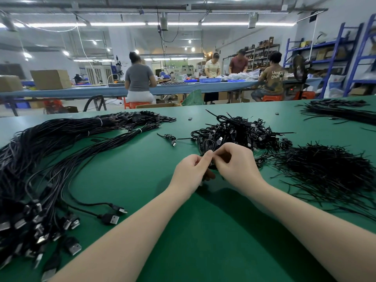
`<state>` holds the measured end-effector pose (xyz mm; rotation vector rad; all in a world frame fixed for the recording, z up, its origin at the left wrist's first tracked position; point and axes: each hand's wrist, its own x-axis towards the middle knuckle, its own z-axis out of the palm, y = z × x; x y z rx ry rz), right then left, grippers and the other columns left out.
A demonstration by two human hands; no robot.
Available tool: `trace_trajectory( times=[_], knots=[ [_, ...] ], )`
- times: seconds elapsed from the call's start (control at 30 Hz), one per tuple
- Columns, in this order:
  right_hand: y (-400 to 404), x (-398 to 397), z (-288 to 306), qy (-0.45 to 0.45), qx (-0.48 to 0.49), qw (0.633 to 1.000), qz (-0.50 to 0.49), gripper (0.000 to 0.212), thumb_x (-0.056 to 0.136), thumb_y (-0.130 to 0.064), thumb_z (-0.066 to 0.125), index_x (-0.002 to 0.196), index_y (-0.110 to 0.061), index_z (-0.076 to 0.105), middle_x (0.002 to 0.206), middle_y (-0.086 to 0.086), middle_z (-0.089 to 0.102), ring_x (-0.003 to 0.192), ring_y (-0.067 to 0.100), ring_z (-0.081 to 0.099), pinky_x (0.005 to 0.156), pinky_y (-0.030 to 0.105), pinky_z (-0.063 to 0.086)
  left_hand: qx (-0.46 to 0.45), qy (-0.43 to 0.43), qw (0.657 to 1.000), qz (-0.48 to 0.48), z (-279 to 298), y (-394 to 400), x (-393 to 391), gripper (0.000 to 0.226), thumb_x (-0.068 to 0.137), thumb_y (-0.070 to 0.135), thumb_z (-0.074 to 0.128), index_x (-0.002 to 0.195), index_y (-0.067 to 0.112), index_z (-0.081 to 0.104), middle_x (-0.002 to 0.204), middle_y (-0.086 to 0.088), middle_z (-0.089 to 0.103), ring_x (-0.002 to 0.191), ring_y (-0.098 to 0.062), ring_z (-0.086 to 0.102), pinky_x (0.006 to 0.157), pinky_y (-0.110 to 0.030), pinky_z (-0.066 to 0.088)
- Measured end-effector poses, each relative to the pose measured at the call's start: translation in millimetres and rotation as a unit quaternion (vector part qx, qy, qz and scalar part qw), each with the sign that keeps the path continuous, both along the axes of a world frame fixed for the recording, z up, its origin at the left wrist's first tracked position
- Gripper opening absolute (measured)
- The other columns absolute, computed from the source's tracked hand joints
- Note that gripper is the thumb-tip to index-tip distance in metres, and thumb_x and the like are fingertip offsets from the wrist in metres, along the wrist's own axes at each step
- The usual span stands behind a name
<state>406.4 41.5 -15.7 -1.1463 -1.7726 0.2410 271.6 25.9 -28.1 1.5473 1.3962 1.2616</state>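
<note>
Pinching a small coiled cable (212, 166) from both sides, the left hand (192, 171) and right hand (237, 162) meet fingertip to fingertip just above the middle of the green table (142, 180). This is likely so one hand keeps the coil from springing open while the other works a tie round it; the tie itself is hidden. Stock sits by role: loose twist ties (325, 171) heaped toward the right edge, finished coils (238, 131) piled just beyond the hands, long uncoiled cables (50, 151) fanned along the left edge.
</note>
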Motion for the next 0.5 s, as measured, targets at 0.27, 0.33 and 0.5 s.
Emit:
trace_trajectory(
  times=[0.27, 0.33, 0.5],
  knots=[
    [2, 5, 1, -0.033, 0.048, 0.998, -0.026, 0.009, 0.083, -0.010, 0.067, 0.075, -0.011, 0.062, 0.075, -0.009, 0.052, 0.069, 0.004, 0.046, 0.058, 0.015, 0.031, 0.104, -0.077, 0.992, -0.008, 6, -11, 4, 0.042, 0.101, 0.033, 0.039, 0.078, 0.027, 0.073, 0.119, 0.012, 0.052, 0.111, 0.008, 0.047, 0.085, 0.002, 0.031],
    [1, 4, 2, -0.036, 0.045, 0.998, -0.012, 0.008, 0.083, -0.010, 0.067, 0.077, -0.012, 0.062, 0.076, -0.011, 0.051, 0.069, 0.000, 0.047, 0.058, 0.011, 0.035, 0.102, -0.103, 0.989, -0.033, 7, -13, 4, 0.039, 0.103, 0.034, 0.035, 0.088, 0.036, 0.071, 0.122, 0.014, 0.061, 0.114, 0.012, 0.048, 0.094, -0.005, 0.034],
    [-1, 5, 0, -0.044, 0.059, 0.997, 0.004, 0.010, 0.084, -0.007, 0.065, 0.078, -0.014, 0.062, 0.078, -0.008, 0.053, 0.070, 0.008, 0.051, 0.063, 0.014, 0.037, 0.122, -0.132, 0.983, -0.035, 3, -9, 4, 0.040, 0.101, 0.039, 0.036, 0.091, 0.026, 0.072, 0.105, 0.006, 0.068, 0.106, -0.006, 0.059, 0.095, -0.026, 0.042]
  ],
)
